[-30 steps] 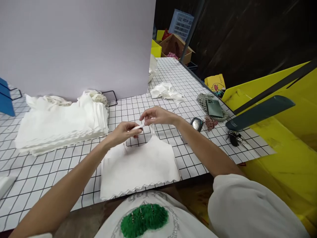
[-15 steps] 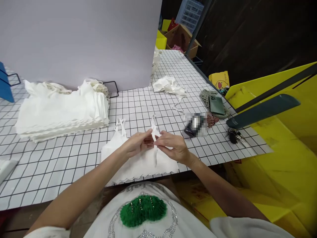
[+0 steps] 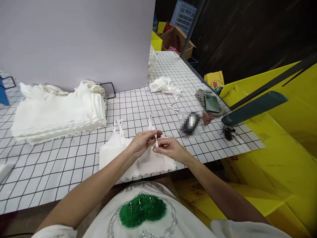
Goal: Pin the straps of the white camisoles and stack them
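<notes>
A thin strap (image 3: 156, 141) is pinched between the fingers of the left hand (image 3: 142, 142) and right hand (image 3: 170, 148), over the white top (image 3: 133, 158) laid at the desk (image 3: 61, 158) front edge. Looks light and floppy, probably best gripped by straps or hem.

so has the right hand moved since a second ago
Yes. The right hand came back from beyond the white top's straps toward the person, now over the garment's body.
</notes>
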Tool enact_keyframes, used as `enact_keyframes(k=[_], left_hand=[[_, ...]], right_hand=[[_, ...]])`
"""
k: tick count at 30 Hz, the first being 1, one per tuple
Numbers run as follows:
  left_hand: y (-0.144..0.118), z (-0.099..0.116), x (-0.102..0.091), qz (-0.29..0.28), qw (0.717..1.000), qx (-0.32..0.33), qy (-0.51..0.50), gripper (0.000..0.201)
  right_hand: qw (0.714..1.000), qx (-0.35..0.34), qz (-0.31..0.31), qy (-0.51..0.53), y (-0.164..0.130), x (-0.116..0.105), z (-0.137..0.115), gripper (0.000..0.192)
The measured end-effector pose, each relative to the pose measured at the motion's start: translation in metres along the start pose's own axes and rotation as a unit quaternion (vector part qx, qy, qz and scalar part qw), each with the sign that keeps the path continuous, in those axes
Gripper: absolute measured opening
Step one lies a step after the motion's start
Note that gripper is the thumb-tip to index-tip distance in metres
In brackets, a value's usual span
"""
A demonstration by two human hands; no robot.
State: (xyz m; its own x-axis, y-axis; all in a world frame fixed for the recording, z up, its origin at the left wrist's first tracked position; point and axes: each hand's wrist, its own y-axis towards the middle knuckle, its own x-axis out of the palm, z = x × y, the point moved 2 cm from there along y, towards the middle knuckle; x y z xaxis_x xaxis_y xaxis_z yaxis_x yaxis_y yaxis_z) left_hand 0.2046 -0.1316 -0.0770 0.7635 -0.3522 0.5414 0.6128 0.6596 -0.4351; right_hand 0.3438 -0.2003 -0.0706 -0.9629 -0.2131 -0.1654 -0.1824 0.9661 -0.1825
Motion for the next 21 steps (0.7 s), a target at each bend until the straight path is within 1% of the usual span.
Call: enact_keyframes(k=[3, 5, 7, 9, 10, 11, 13, 14, 15, 16, 17, 19, 21], left_hand=[[0.001, 0.002, -0.001, 0.013, 1.000, 0.008, -0.003, 0.023], [0.001, 0.002, -0.002, 0.023, 1.000, 0.004, -0.008, 0.021], [0.000, 0.000, -0.003, 0.036, 0.999, -0.008, -0.018, 0.019], [-0.002, -0.003, -0.004, 0.038, 0.999, -0.019, -0.028, 0.018], [-0.003, -0.003, -0.004, 0.031, 0.999, -0.020, -0.030, 0.017], [-0.003, -0.004, -0.004, 0.021, 0.999, -0.018, -0.031, 0.017], [-0.005, -0.004, -0.004, -0.006, 1.000, -0.017, -0.022, 0.018], [-0.005, -0.004, -0.003, -0.017, 1.000, -0.021, -0.016, 0.019], [-0.006, -0.005, -0.003, -0.026, 0.999, -0.025, -0.011, 0.021], [-0.006, -0.005, -0.003, -0.032, 0.999, -0.028, -0.008, 0.022], [-0.006, -0.006, -0.002, -0.036, 0.999, -0.027, -0.005, 0.024], [-0.008, -0.008, -0.001, -0.043, 0.999, -0.021, -0.005, 0.028], [-0.012, -0.013, -0.001, -0.031, 0.999, -0.010, -0.010, 0.030]], right_hand=[[0.996, 0.010, -0.072, -0.054, -0.011, 0.002, -0.006, 0.026], [0.993, 0.038, -0.107, -0.043, -0.022, 0.004, -0.008, 0.029], [0.991, 0.064, -0.115, -0.018, -0.032, 0.005, -0.009, 0.036], [0.990, 0.063, -0.115, -0.047, -0.039, 0.005, -0.010, 0.038], [0.989, 0.052, -0.103, -0.087, -0.040, 0.004, -0.010, 0.037], [0.988, 0.038, -0.077, -0.131, -0.040, 0.003, -0.010, 0.035], [0.983, 0.017, 0.018, -0.184, -0.032, -0.003, -0.008, 0.034], [0.982, 0.016, 0.068, -0.174, -0.026, -0.007, -0.006, 0.036], [0.985, 0.019, 0.101, -0.139, -0.019, -0.009, -0.003, 0.038], [0.990, 0.024, 0.109, -0.089, -0.011, -0.010, 0.000, 0.040], [0.995, 0.031, 0.093, -0.036, -0.004, -0.010, 0.003, 0.041], [0.998, 0.043, 0.027, 0.031, 0.006, -0.005, 0.006, 0.042], [0.997, 0.054, -0.038, 0.029, 0.003, 0.001, 0.005, 0.038]])
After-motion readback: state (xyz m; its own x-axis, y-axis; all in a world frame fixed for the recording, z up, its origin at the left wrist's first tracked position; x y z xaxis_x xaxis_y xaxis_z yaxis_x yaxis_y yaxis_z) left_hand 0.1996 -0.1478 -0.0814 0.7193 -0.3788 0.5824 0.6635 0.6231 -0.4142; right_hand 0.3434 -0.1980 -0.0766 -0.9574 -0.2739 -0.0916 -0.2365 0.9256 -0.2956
